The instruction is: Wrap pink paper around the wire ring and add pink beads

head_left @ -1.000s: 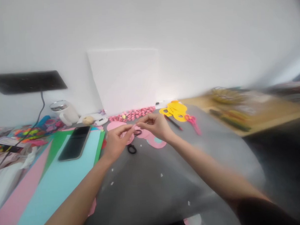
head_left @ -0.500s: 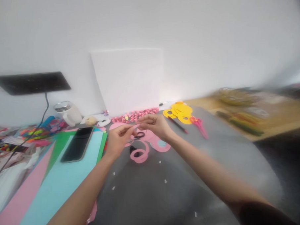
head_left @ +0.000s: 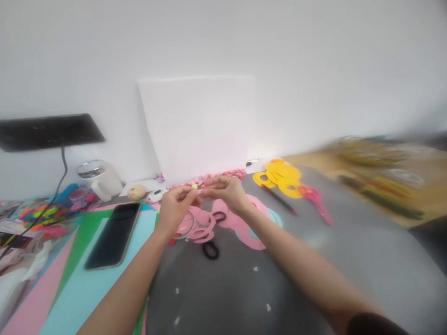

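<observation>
My left hand point(head_left: 177, 205) and my right hand point(head_left: 227, 193) meet above the grey table, fingertips pinched together. Between them is a small piece of pink paper point(head_left: 200, 191), mostly hidden by the fingers. Under the hands lie pink paper rings and discs point(head_left: 254, 241), some overlapping a light blue round piece point(head_left: 276, 218). Scissors with black handles point(head_left: 211, 250) are partly covered by the pink rings. A clear ring like a tape roll point(head_left: 187, 227) sits below my left hand. Behind the fingers runs a row of small pink folded pieces point(head_left: 238, 173).
Yellow paper rings point(head_left: 283, 172), a dark pencil point(head_left: 280, 199) and pink scissors point(head_left: 317, 203) lie to the right. On the left, a phone point(head_left: 113, 236) rests on coloured sheets point(head_left: 92, 296). A white board point(head_left: 203, 124) leans on the wall; a white mug-like object point(head_left: 103, 180) stands nearby.
The view has tilted and shifted a little, so the table things sit lower. A pink ring strip that hung below my hands now lies among the pink pieces. Both hands stay pinched together.
</observation>
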A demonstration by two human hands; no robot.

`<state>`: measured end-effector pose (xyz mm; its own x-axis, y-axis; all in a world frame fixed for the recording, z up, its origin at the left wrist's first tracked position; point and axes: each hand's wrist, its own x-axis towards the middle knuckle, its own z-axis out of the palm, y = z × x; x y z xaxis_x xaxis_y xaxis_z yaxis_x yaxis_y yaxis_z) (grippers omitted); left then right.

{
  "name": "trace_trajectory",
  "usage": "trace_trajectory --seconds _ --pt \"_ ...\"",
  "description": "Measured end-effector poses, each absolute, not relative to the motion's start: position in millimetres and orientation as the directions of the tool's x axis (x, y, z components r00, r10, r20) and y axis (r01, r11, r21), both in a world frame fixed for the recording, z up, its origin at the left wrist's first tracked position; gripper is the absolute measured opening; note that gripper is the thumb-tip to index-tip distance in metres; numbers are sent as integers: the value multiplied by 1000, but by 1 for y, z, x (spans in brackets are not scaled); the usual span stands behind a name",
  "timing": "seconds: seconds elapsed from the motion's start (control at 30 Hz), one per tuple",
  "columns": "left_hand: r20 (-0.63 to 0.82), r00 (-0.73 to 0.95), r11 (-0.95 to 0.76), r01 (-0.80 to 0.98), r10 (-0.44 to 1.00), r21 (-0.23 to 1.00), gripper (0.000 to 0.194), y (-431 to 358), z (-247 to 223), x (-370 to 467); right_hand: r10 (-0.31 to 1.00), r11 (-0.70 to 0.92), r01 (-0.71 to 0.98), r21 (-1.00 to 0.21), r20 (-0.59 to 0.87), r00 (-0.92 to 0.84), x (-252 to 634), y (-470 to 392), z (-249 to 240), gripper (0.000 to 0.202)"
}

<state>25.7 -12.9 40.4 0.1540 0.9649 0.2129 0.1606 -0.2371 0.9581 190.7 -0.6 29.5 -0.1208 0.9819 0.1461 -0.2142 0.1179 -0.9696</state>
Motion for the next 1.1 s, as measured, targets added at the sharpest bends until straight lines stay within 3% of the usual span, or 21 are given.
trace_trajectory --seconds 0.37,0.67,0.87,1.1 --pt "125 219 -140 55 968 989 17 29 13 13 949 170 -230 -958 222 -223 169 49 -1 30" --pt "128 193 -138 37 973 990 14 22 -1 13 977 6 -265 -964 62 -205 173 44 -10 26" --pt "108 162 -112 20 981 993 16 18 5 17 987 16 -286 -958 62 -152 173 41 -10 25" --pt "82 116 -77 -43 990 996 19 19 1 10 975 -26 -289 -957 39 -218 179 40 -6 28"
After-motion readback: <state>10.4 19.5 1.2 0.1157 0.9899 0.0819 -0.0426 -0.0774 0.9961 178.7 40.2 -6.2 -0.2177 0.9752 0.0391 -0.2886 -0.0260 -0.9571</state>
